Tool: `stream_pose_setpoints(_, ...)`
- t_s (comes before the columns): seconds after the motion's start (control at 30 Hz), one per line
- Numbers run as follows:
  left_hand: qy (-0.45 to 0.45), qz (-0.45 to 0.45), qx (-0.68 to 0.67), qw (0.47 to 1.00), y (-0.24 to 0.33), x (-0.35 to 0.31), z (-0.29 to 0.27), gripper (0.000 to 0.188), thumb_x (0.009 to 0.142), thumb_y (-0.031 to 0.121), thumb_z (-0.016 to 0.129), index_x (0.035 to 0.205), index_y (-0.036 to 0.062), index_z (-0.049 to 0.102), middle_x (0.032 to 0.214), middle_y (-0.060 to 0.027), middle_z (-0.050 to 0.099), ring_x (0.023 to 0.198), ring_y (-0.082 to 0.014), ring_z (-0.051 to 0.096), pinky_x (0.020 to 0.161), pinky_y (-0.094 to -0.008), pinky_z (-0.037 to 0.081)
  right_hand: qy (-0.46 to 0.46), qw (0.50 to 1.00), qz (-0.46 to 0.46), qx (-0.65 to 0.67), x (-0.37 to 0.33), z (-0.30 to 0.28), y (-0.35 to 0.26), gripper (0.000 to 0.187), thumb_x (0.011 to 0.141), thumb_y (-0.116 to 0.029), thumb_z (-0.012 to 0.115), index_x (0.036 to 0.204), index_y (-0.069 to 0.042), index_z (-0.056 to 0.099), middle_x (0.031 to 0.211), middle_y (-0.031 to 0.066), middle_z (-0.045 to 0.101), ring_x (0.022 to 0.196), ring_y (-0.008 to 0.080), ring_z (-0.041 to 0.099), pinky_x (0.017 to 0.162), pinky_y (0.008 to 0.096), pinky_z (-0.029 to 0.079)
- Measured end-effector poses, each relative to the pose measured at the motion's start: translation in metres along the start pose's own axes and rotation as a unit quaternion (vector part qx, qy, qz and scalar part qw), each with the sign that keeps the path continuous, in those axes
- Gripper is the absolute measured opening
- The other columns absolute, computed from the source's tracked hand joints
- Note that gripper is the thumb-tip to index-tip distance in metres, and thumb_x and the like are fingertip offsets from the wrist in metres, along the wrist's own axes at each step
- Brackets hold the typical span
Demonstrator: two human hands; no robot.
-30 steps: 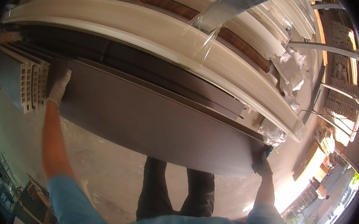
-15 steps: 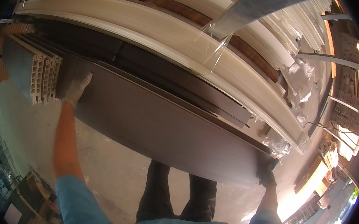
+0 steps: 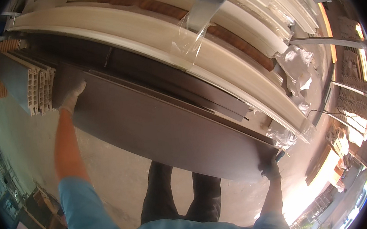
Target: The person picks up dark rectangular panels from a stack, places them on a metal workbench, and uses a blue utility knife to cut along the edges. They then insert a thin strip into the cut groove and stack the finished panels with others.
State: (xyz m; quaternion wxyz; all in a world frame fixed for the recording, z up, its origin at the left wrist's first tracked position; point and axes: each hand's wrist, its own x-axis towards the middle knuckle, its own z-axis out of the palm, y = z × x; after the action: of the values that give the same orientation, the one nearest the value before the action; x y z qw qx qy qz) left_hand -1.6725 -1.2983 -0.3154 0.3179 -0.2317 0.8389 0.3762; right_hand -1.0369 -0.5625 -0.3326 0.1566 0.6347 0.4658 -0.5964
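A long, wide dark grey-brown panel (image 3: pixel 163 129) lies across in front of me, slanting down from the upper left to the right. My left hand (image 3: pixel 73 97), in a pale glove, is closed on its left part, the thumb against the broad face and the other fingers hidden. At the far right end my right hand (image 3: pixel 270 169) grips the panel, its fingers in shadow. A small dark blue object (image 3: pixel 280 155) sticks out beside that hand; I cannot make out its kind. Left of my left hand stand several hollow-core boards (image 3: pixel 39 90) with open cell ends.
Behind the panel run a dark board (image 3: pixel 144 67), a long cream moulding (image 3: pixel 150 36) and stacked pale and brown profiles. A grey strip (image 3: pixel 213 3) with clear film hangs over them. Crumpled plastic wrap (image 3: pixel 295 70) lies at the right. Concrete floor (image 3: pixel 114 168) shows around my legs.
The surroundings have shifted left in the view. The panel's right end and my right hand sit slightly higher in the picture. Both hands have kept hold of the panel.
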Motion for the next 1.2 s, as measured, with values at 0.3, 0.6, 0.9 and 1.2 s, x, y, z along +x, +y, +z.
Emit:
stream_pose_setpoints(0.3, 0.008, -0.132, 0.026, 0.991, -0.007, -0.100, 0.008, 0.108, 0.079, 0.073, 0.063, 0.151, -0.0014, 0.033, 0.158, -0.0193, 0.029, 0.147, -0.0314, 0.025, 0.120, -0.0419, 0.018, 0.031, 0.999, -0.016, 0.035, -0.065, -0.045, 0.019, 0.073, 0.098, -0.068, 0.035, 0.127, -0.003, 0.054, 0.090, 0.0110, 0.067, 0.066, 0.0215, 0.062, 0.049, 0.0344, 0.048)
stream_pose_setpoints(0.6, -0.152, -0.046, 0.033, 0.987, 0.001, -0.201, 0.000, 0.115, 0.077, 0.077, 0.061, 0.155, 0.0022, 0.022, 0.161, -0.0149, 0.023, 0.149, -0.0320, 0.020, 0.121, -0.0450, 0.013, 0.235, 0.969, 0.068, -0.015, -0.235, -0.099, 0.090, 0.084, 0.090, -0.069, 0.052, 0.133, 0.002, 0.054, 0.120, 0.0148, 0.063, 0.103, 0.0278, 0.061, 0.078, 0.0409, 0.051)
stream_pose_setpoints(0.9, -0.250, 0.047, 0.068, 0.965, 0.070, -0.340, 0.065, 0.101, 0.088, 0.071, 0.050, 0.155, -0.0003, 0.022, 0.161, -0.0166, 0.024, 0.149, -0.0313, 0.020, 0.121, -0.0435, 0.013, 0.295, 0.942, 0.141, 0.079, -0.270, -0.161, 0.246, 0.085, 0.085, -0.070, 0.058, 0.131, 0.002, 0.057, 0.124, 0.0210, 0.061, 0.113, 0.0344, 0.060, 0.090, 0.0467, 0.048)
stream_pose_setpoints(1.2, -0.158, 0.126, 0.088, 0.975, 0.101, -0.478, 0.253, 0.093, 0.091, 0.070, 0.047, 0.152, 0.0006, 0.032, 0.158, -0.0108, 0.033, 0.146, -0.0270, 0.027, 0.120, -0.0415, 0.016, 0.309, 0.924, 0.106, 0.201, -0.279, -0.345, 0.399, 0.082, 0.086, -0.069, 0.057, 0.131, 0.000, 0.057, 0.116, 0.0181, 0.063, 0.108, 0.0341, 0.060, 0.090, 0.0486, 0.046)
